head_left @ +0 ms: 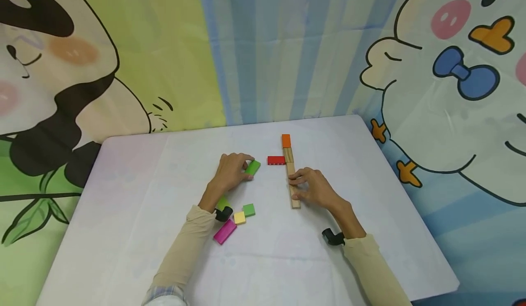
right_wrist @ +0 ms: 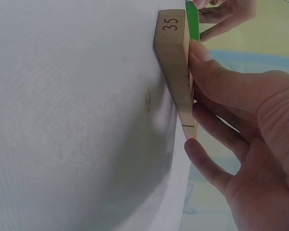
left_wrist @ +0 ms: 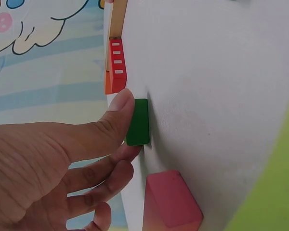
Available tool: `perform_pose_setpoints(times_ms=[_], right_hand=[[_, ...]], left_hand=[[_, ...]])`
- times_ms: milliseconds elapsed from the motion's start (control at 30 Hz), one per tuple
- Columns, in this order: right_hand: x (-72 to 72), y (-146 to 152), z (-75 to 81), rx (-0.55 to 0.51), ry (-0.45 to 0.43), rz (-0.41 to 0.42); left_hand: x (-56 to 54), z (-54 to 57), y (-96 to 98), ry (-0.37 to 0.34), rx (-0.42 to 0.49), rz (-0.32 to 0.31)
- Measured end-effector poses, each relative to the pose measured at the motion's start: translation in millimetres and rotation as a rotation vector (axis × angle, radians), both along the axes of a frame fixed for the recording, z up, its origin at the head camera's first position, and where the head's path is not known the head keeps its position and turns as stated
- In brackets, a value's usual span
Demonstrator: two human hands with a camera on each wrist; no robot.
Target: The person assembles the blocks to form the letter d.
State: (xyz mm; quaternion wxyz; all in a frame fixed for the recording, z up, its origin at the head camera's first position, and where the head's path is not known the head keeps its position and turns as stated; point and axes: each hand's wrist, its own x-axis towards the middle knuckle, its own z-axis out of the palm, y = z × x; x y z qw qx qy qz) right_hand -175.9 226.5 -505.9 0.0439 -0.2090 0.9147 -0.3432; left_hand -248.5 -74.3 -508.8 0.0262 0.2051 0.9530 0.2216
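My left hand [head_left: 231,171] pinches a green block [left_wrist: 139,122] between thumb and fingers, left of a line of blocks. My right hand [head_left: 315,188] rests its thumb and fingertips on the long plain wooden block [head_left: 296,203] at the line's near end. That block's end face bears the number 35 in the right wrist view. Further up the line come a shorter wooden section [head_left: 288,155] and an orange block [head_left: 286,140] at the far end. A red block with white marks [head_left: 276,160] juts left from the line.
Near my left wrist lie a magenta block [head_left: 224,232], a yellow block [head_left: 239,218], a small green block [head_left: 249,210] and a partly covered lime block [head_left: 223,203]. A pinkish-red block [left_wrist: 173,199] shows in the left wrist view. All lie on the white table [head_left: 135,196].
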Motion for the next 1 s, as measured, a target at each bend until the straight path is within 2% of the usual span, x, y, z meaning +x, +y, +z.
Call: perform_pose_setpoints(times_ms=[333, 700, 1000], right_hand=[[0.1, 0, 1.5, 0.001, 0.0, -0.012], [-3.1, -1, 2.4, -0.004, 0.006, -0.011], [-1.0, 2, -3.9, -0.006, -0.006, -0.015]], left_hand=[[-4.6, 2.8, 10.3, -0.001, -0.012, -0.036], [-8.1, 2.3, 14.0, 0.02, -0.016, -0.039], [-4.3, 1.6, 17.6, 0.004, -0.006, -0.048]])
